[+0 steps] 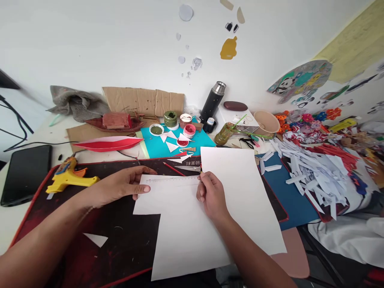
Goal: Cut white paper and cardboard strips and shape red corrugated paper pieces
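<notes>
A white sheet of paper (183, 236) with a notch cut from its left side lies over the dark mat in front of me. My left hand (132, 184) pinches its upper left corner, thumb on top and fingers partly behind. Along the top edge runs a clear ruler (171, 179) with fine markings. My right hand (211, 194) is closed at the ruler's right end, resting on the paper; what its fingertips pinch is too small to make out. A second white sheet (240, 184) extends to the right, partly under my right forearm.
Scissors (190, 168) and a red pencil (174, 169) lie behind the paper. A yellow glue gun (72, 180) is at left. Paint jars (170, 119), a black thermos (213, 102) and a jar of murky liquid (223, 135) stand behind. Folded paper strips (321, 176) pile up at right.
</notes>
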{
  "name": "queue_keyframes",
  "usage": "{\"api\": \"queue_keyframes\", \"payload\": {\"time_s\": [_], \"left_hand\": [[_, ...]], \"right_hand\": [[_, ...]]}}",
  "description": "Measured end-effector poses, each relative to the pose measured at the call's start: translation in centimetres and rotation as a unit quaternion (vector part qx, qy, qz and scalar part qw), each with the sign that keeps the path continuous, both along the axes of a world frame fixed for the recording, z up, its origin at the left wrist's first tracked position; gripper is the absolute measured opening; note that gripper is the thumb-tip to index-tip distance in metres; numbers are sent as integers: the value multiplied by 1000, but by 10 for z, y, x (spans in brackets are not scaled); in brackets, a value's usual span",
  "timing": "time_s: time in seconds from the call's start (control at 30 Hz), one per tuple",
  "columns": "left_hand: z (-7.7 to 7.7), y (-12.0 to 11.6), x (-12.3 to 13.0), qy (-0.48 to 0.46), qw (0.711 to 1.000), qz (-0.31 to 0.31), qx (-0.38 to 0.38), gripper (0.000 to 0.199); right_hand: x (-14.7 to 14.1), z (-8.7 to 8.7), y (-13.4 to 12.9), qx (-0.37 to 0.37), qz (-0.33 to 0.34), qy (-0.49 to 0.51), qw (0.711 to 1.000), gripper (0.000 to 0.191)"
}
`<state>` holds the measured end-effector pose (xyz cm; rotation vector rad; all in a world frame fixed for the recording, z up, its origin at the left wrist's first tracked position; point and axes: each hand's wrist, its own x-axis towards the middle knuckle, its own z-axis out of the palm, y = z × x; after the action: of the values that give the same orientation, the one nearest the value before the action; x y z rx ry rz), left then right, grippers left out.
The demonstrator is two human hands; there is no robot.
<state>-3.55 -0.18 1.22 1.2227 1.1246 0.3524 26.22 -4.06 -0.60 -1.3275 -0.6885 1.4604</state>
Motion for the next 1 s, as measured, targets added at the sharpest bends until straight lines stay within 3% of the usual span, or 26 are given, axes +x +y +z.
{"api": "queue_keyframes", "payload": {"time_s": [0.13, 0.37, 0.63, 0.77, 1.0], "left_hand": [[-3, -6, 7, 6, 1000, 14, 3, 63], [-21, -12, 10, -2, 998, 61, 24, 63], [-23, -12, 9, -25, 996, 84, 32, 55], [-22, -11, 8, -44, 995, 87, 21, 55], [-22, -12, 8, -67, 993, 92, 20, 53]], "right_hand": [[-3, 0, -3, 8, -10, -29, 1000, 40], [-6, 3, -8, 19, 2, -70, 997, 40], [13, 11, -10, 27, 97, -193, 976, 37], [28, 9, -7, 54, 138, -284, 947, 30], [39, 9, -1, 165, 134, -456, 864, 22]]}}
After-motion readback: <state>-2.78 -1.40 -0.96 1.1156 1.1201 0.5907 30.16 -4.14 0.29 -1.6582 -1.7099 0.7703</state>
